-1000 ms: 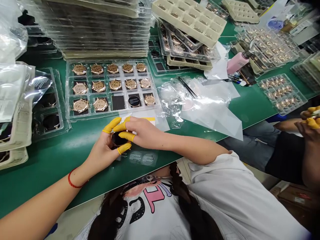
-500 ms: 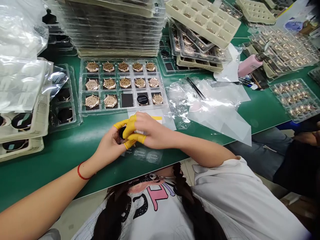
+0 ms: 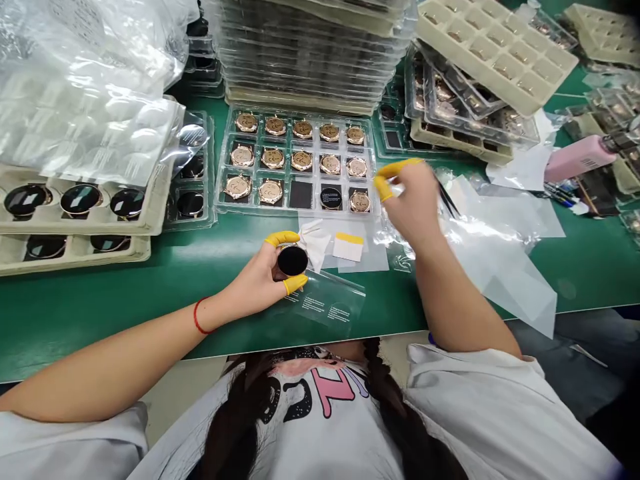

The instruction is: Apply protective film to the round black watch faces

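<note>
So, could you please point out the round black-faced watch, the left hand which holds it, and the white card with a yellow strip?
Round watch (image 3: 293, 261): head view, on its black face.
Left hand (image 3: 255, 281): head view, on its middle.
White card (image 3: 347, 252): head view, on its white part.

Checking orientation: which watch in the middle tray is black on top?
The second watch from the right in the front row; the other watches show gold backs.

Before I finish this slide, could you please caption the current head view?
The left hand holds a round, black-faced watch near a clear tray of gold-toned watch cases.
</note>
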A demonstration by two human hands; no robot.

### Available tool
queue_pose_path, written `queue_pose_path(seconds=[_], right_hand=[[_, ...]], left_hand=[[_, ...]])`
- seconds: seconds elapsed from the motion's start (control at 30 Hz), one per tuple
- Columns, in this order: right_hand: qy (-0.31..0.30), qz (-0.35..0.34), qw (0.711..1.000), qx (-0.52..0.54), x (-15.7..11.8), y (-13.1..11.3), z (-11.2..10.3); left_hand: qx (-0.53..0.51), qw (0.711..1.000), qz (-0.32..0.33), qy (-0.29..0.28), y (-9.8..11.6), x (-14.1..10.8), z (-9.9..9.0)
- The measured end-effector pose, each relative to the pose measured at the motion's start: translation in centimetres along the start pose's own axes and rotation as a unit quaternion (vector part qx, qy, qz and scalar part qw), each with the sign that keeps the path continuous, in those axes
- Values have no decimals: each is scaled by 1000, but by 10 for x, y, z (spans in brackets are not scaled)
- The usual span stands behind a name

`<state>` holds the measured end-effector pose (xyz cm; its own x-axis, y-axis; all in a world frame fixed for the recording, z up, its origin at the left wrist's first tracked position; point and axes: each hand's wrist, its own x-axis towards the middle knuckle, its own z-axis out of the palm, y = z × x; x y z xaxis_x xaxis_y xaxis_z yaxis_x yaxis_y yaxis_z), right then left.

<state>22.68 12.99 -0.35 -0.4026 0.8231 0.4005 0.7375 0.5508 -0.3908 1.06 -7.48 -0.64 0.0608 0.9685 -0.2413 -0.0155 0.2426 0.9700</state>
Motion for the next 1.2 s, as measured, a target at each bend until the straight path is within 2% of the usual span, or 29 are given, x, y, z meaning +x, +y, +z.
queue_pose_path(seconds=[0.07,0.1,0.17,0.23,0.3,0.37,0.43,0.5,0.6,0.7,0.83,0.93,1.03,1.1,1.2], right_hand=[[-135,-102,982,81,-23,-46,10],[-189,-129,970,86,-32,-63,15],[-256,-148,953,71,-44,-84,22],[-272,-128,950,79,-45,-87,21],[-244,-103,955,132,-43,-85,13],[-201,-117,953,196,-45,-86,3],[-177,-191,938,229,-54,-93,-1],[-159,-272,924,217,-66,-101,4],[-108,-329,924,162,-77,-106,20],[-68,-312,935,151,-71,-102,30],[-45,-256,950,172,-64,-97,25],[-62,-293,940,166,-71,-100,19],[-53,-352,923,149,-79,-103,21],[-20,-351,926,138,-78,-103,25],[14,-316,940,128,-68,-100,31]], left_hand=[[-6,1000,-8,0,1,0,0],[-8,1000,-11,1,1,1,1],[-16,1000,-16,0,2,1,1],[-21,1000,-19,3,3,1,1],[-18,1000,-16,10,3,2,2],[-17,1000,-5,12,2,2,1],[-10,1000,10,1,-1,3,0],[26,999,26,-8,-5,4,-1],[111,993,50,12,-10,4,-3],[111,992,58,29,-13,4,0],[-10,998,65,9,-11,4,4],[-23,997,73,28,-9,4,2],[19,997,72,36,-10,4,-2],[32,996,74,42,-11,4,-3],[-6,997,60,43,-9,5,-1]])
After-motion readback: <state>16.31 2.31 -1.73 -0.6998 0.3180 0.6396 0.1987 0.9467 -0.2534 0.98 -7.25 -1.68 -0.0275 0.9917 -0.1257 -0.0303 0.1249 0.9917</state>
